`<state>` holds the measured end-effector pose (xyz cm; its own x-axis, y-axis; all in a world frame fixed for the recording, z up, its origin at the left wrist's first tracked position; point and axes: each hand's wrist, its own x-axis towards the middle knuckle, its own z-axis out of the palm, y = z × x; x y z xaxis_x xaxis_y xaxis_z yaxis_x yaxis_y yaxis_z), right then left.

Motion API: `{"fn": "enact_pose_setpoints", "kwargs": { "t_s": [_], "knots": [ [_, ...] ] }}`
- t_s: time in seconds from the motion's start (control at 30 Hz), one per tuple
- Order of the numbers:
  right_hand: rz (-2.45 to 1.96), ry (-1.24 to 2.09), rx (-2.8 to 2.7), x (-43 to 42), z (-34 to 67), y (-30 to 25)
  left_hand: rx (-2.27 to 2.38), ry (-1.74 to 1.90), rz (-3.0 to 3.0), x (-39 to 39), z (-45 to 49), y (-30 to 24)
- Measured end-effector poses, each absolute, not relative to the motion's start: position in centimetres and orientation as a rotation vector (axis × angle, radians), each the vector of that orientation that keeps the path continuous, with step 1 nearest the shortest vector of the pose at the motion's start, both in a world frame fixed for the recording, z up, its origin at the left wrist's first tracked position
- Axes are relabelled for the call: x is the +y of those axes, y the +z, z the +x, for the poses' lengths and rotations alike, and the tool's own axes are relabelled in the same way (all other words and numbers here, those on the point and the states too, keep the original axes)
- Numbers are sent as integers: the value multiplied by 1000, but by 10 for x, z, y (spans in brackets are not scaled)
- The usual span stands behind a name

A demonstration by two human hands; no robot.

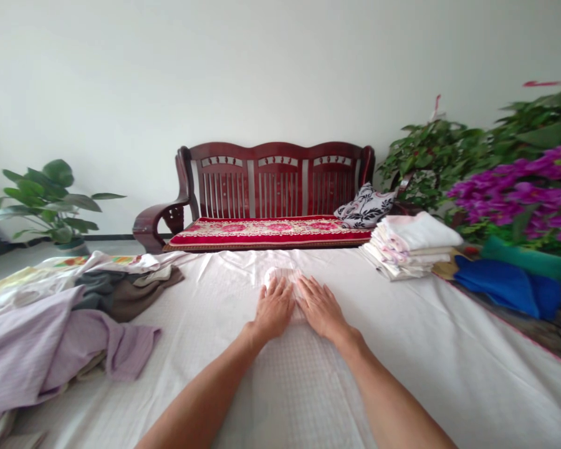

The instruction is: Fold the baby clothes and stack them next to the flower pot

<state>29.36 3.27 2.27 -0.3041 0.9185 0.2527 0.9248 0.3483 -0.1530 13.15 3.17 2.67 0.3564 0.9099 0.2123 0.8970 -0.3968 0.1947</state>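
Note:
Both my hands lie flat, side by side, on a small folded white cloth with faint pinkish stripes (285, 272) in the middle of the table. My left hand (274, 308) presses on its left part, fingers stretched forward. On the right part rests my right hand (321, 307), fingers straight and slightly spread. The hands cover much of the cloth, so its exact kind cannot be made out. Beneath it spreads a white checked tablecloth (294, 386). Neither hand grips anything.
Left lies a loose heap of clothes, with a lilac garment (23, 349) and a brown one (138, 296). A stack of folded white cloths (409, 246) stands at the back right, near a blue cloth (507, 287) and purple flowers (528, 187). A wooden bench (275, 181) is behind.

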Motion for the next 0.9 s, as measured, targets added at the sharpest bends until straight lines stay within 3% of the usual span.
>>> {"fn": "enact_pose_setpoints", "kwargs": {
  "t_s": [0.53, 0.7, 0.9],
  "knots": [
    [-1678, -6, -2276, 28, 291, 27, 1811, 417, 2346, 85, 108, 25],
    [-1578, 4, -2247, 31, 294, 24, 1889, 813, 1962, 77, 103, 25],
    [-1469, 89, -2110, 41, 302, 13, 1496, 1286, 1097, 59, 106, 33]
  ]
}}
